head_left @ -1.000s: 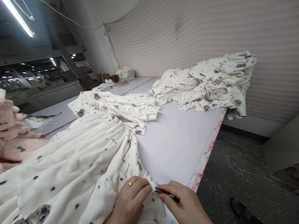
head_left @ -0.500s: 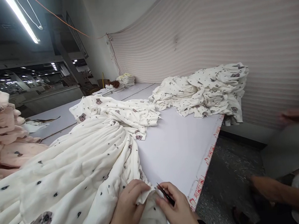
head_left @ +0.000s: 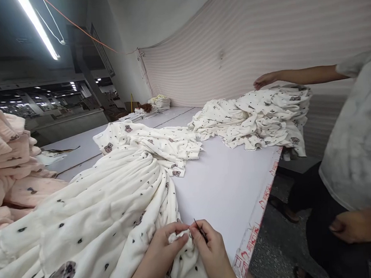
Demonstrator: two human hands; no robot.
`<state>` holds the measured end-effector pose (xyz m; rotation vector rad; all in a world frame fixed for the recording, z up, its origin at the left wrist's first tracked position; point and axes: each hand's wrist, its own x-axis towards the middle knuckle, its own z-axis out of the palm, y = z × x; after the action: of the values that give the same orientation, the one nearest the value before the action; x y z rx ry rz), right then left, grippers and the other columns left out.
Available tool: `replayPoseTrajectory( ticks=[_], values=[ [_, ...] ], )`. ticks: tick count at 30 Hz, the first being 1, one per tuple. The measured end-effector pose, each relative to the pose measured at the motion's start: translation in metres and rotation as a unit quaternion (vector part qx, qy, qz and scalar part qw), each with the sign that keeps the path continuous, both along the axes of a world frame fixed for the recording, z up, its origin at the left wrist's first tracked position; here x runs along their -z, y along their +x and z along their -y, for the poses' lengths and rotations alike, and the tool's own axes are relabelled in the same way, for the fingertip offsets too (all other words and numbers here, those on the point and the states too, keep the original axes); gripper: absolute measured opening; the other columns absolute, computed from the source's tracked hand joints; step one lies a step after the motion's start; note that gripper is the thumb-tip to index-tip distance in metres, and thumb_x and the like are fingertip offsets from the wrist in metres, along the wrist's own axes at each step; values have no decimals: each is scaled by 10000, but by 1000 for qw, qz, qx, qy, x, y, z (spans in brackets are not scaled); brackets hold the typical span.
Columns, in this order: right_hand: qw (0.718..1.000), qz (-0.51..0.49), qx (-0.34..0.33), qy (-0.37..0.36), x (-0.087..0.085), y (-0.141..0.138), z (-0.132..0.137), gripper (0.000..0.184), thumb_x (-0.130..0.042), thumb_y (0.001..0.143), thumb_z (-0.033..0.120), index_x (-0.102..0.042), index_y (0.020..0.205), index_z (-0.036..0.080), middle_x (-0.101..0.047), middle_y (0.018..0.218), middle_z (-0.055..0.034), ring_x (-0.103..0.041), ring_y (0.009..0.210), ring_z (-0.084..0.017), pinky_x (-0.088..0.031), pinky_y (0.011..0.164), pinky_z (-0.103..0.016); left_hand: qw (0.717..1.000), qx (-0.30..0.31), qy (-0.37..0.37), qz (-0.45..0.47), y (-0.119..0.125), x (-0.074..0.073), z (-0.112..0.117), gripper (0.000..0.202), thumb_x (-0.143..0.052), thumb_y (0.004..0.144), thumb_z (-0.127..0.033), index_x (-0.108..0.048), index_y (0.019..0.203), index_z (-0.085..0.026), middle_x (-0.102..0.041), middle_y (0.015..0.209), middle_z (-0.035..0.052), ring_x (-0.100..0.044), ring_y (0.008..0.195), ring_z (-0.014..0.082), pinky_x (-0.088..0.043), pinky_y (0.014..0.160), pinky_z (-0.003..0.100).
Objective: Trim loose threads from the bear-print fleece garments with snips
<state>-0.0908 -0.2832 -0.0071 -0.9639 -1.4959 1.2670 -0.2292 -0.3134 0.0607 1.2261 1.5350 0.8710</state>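
The left hand (head_left: 167,249) is closing, thumb against fingers, on a bunched edge of white cloth (head_left: 120,201). The right hand (head_left: 211,246) is gripping a thin black tool (head_left: 200,231) between curled fingers and thumb, its point sticking up; whether those fingertips are also pinching the cloth cannot be told. The two hands are nearly meeting at that edge. The white cloth is spreading in folds to the left of both hands, showing small dark marks and bear-like pictures.

Just beyond the hands, a pale table (head_left: 219,179) is carrying another printed white piece (head_left: 147,137), and farther off to the right a white heap (head_left: 256,113) is lying by the striped sheet (head_left: 230,48). Well left of the hands, pink cloth (head_left: 14,166) is standing piled up.

Along the table's edge, right of the hands, a strip (head_left: 253,239) is bearing repeated red lettering and heart shapes, too slanted to read surely. Farther to the right, another person (head_left: 361,136) is holding one arm (head_left: 310,74) out above the white heap and wearing a pale top with blurry grey patches.
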Motion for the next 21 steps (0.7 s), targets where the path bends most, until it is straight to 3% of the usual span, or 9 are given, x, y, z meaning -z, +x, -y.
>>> replayPoseTrajectory(
  ticks=[4, 10, 21],
  values=[
    [1000, -25, -6, -8, -4, 8, 1, 201, -583, 865, 376, -617, 886, 179, -646, 816, -33, -603, 765, -173, -478, 671, -228, 998, -55, -21, 3, -1, -4, 1, 256, -604, 758, -405, -644, 825, -162, -673, 885, 52, -596, 885, 245, -476, 770, 306],
    [992, 90, -28, 80, -9, 21, 2, 217, -599, 847, 290, -698, 1026, 221, -683, 855, -42, -645, 801, -186, -487, 702, -233, 998, -58, -24, 28, -3, -3, 3, 260, -609, 747, -418, -635, 830, -173, -660, 866, 32, -589, 860, 229, -477, 753, 294],
    [997, 46, -63, -11, -12, 11, 2, 226, -631, 836, 358, -752, 928, 191, -704, 818, -55, -632, 791, -207, -470, 721, -281, 999, -29, 10, -23, -7, 1, 5, 191, -579, 782, -349, -656, 822, -179, -681, 876, 26, -600, 918, 229, -456, 835, 296]
  ],
)
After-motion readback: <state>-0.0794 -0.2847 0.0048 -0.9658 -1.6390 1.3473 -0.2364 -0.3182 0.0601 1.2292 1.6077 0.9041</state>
